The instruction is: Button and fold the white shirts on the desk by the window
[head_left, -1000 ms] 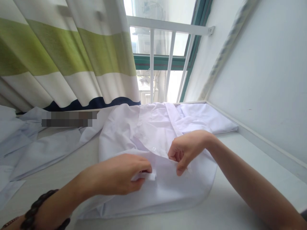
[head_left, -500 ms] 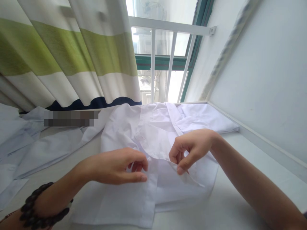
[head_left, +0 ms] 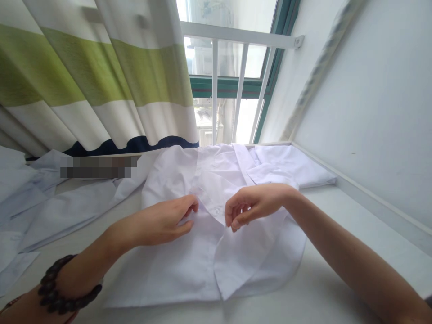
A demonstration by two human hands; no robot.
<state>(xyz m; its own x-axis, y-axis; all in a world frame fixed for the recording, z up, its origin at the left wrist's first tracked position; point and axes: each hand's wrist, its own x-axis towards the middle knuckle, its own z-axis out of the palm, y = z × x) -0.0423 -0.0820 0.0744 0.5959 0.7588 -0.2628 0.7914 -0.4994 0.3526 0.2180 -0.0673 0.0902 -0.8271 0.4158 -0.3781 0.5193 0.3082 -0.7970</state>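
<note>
A white button shirt (head_left: 175, 274) lies spread on a pale surface, its sleeves out to the sides and its front panels overlapping loosely. My right hand (head_left: 254, 202) is closed in a pinch at the front edge of the right panel, by a small button (head_left: 217, 211). Below that hand the panel's lower corner hangs over the other panel. My left hand (head_left: 162, 220) hovers at the left panel, thumb and fingers apart, nothing between them. A dark beaded bracelet (head_left: 56, 292) circles the left wrist.
More white garments (head_left: 20, 198) are heaped at the left. Folded white cloth (head_left: 286, 164) lies at the back right beside the wall (head_left: 381, 112). Behind stand a striped curtain (head_left: 145, 76) and a white window railing (head_left: 236, 33). A blurred patch covers something at the back left.
My right hand has moved left and slightly up, drawing the panel edge across. The panel's lower corner has swung left and down. My left hand has risen and shifted a little left.
</note>
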